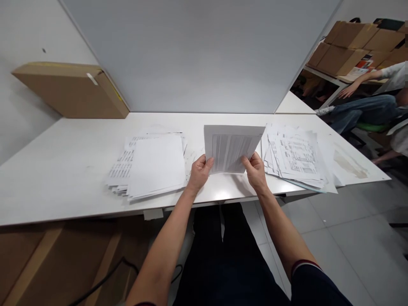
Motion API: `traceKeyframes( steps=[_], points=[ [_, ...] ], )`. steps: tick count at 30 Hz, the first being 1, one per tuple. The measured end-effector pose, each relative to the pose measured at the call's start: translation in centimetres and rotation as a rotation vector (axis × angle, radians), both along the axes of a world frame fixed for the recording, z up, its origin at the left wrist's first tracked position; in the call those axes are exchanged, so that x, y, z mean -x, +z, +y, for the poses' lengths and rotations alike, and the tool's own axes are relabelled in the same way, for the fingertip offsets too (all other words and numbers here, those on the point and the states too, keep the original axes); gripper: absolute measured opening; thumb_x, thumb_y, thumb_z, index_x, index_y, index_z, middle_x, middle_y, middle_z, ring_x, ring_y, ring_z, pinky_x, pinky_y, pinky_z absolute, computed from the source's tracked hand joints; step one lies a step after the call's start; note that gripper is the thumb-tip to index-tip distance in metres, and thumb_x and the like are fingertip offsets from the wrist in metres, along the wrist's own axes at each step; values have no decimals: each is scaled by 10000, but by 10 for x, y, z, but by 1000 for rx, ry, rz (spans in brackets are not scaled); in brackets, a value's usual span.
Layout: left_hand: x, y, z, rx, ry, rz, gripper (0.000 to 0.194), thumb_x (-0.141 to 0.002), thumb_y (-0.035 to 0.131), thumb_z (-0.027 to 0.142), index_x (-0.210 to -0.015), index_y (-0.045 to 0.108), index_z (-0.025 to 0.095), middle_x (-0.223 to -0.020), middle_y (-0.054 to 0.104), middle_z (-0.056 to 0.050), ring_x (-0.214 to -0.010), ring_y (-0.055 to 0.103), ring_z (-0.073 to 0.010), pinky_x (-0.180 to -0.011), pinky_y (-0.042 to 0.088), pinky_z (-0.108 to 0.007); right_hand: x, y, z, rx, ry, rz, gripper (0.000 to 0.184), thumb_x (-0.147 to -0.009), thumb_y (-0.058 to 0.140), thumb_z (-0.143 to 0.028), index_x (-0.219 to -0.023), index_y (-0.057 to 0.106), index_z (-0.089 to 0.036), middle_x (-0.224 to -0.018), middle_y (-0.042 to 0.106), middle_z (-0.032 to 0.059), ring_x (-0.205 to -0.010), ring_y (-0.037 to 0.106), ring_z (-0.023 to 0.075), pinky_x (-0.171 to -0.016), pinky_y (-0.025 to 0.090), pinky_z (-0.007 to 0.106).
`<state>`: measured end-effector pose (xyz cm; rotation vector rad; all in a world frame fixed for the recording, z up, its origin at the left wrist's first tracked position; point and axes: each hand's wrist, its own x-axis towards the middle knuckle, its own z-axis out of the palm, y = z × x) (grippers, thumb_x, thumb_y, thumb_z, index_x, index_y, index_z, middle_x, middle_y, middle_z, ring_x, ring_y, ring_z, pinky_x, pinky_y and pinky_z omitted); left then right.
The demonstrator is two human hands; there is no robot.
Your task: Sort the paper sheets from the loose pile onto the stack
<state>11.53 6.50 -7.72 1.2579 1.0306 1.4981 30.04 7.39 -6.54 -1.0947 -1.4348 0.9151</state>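
Observation:
Between my two hands a printed sheet of paper (231,146) is held up over the table, tilted toward me, with a grey table or block of text on it. My left hand (200,172) pinches its lower left edge, thumb on the front. At the lower right, my right hand (255,172) grips the same sheet, thumb also in front. Whether it is one sheet or a few together I cannot tell. Left of my hands lies a paper stack (157,165), a blank sheet on top. On the right is an untidy pile of printed papers (296,155).
A white table (73,170) runs across, with a grey upright panel (204,59) behind it. A cardboard box (76,91) leans at the back left. More boxes (347,46) stand on a shelf at right, where another person's arm (363,83) and legs show.

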Motion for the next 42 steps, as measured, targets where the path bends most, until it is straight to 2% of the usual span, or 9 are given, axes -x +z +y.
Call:
traceKeyframes(
  steps=[6,11,14,16,21,25,33,37,42],
  points=[
    [0,0,-1,20,-24,-35,224,-721,635,409,-768,625,191,-649,560,13,-701,530,-134,-704,424,-250,-1,9,2,-12,-17,-62,270,-811,455,-432,-982,512,-231,-893,603,32,-839,567,176,-694,457,301],
    [-1,0,2,34,-44,-182,417,-684,684,369,-1049,557,211,-880,625,-25,-785,582,-142,-748,445,-280,-23,73,-9,-150,-150,-534,177,-826,447,-373,-879,536,-230,-760,578,22,-725,522,183,-613,391,287],
    [-1,1,2,2,-9,-229,522,-687,687,349,-1155,484,236,-1049,590,-59,-899,579,-156,-814,436,-297,-32,111,-19,-157,-88,-922,131,-839,422,-321,-835,517,-230,-656,541,16,-626,484,171,-558,320,273],
    [-1,1,1,-40,9,-205,548,-691,684,337,-1185,470,240,-1113,557,-73,-969,551,-166,-853,418,-297,-32,123,-23,-161,-21,-1132,111,-838,408,-277,-799,497,-223,-608,513,17,-571,454,165,-536,274,276],
    [-1,-2,-2,-98,-67,87,422,-707,658,322,-1104,561,220,-1049,582,-74,-966,520,-187,-861,382,-288,-23,113,-24,-132,98,-1389,100,-810,392,-167,-757,460,-217,-571,494,23,-499,384,151,-519,207,289],
    [-1,-8,-3,-82,-74,322,281,-744,609,330,-1000,623,214,-905,598,-57,-815,513,-175,-746,398,-270,-22,106,-24,-107,108,-1424,112,-799,378,-135,-746,442,-210,-561,478,25,-484,358,142,-520,191,293],
    [1,-15,0,-65,-45,528,209,-821,494,350,-872,627,196,-788,594,-28,-739,522,-157,-666,403,-261,-22,108,-26,-111,121,-1478,126,-855,330,-190,-773,425,-195,-589,486,16,-480,358,119,-496,184,270],
    [-1,-9,-3,-37,-56,440,233,-814,503,383,-784,607,177,-711,573,6,-667,503,-121,-619,382,-234,-31,112,-25,-61,118,-1378,200,-889,323,-314,-778,447,-203,-570,481,3,-503,396,129,-500,217,257],
    [-1,-2,-3,-1,-20,290,211,-768,565,368,-724,600,165,-665,568,15,-643,505,-104,-630,395,-224,-71,109,-18,148,188,-988,318,-845,407,-455,-668,460,-196,-586,492,-11,-555,448,123,-516,311,238]
  ],
)
